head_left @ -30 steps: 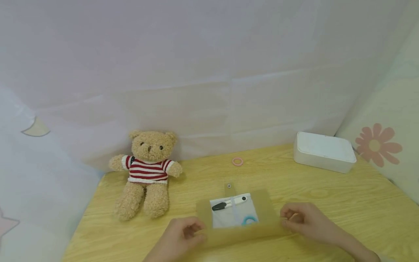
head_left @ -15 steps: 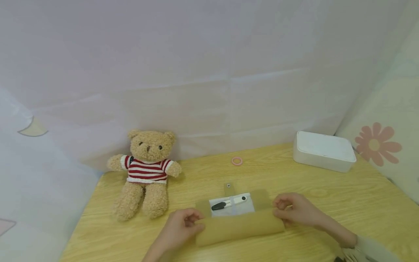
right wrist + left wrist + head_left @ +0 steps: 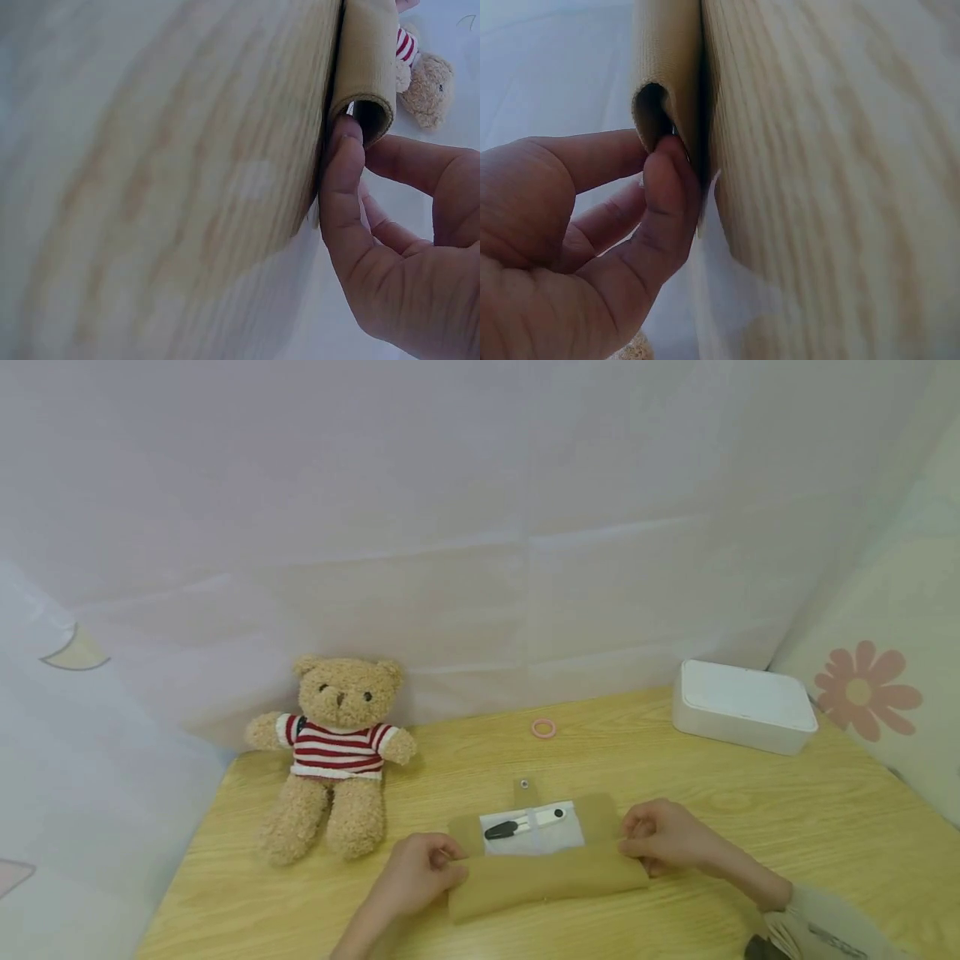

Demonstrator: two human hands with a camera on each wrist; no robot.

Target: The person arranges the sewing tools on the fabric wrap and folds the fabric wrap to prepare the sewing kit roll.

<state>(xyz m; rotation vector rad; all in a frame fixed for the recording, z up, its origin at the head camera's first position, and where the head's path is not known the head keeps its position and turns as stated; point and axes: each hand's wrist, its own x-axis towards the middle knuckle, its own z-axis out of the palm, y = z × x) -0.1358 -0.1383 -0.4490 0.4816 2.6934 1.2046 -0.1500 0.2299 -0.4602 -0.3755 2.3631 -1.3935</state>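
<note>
A tan fabric roll-up case (image 3: 547, 883) lies on the table, its near part folded over towards the back. Above the fold, a white inner panel (image 3: 491, 843) shows, with a black-and-white slim tool (image 3: 525, 824) under a band. My left hand (image 3: 418, 872) pinches the fold's left end. At the opposite end, my right hand (image 3: 667, 837) pinches the fold likewise. Both wrist views show the folded case (image 3: 667, 52) end-on as a hollow loop, with fingertips at its opening. A strap with a metal snap (image 3: 524, 784) sticks out at the case's back edge.
A teddy bear (image 3: 341, 718) in a red-striped sweater sits at the back left of the wooden table (image 3: 750, 793). Behind the case lies a pink ring (image 3: 543, 728). A white box (image 3: 745, 706) stands at the back right, near the curtain.
The case's near part has been folded further back, covering the light-blue ring-shaped handle seen earlier. Both hands have moved slightly away from the front edge with it.
</note>
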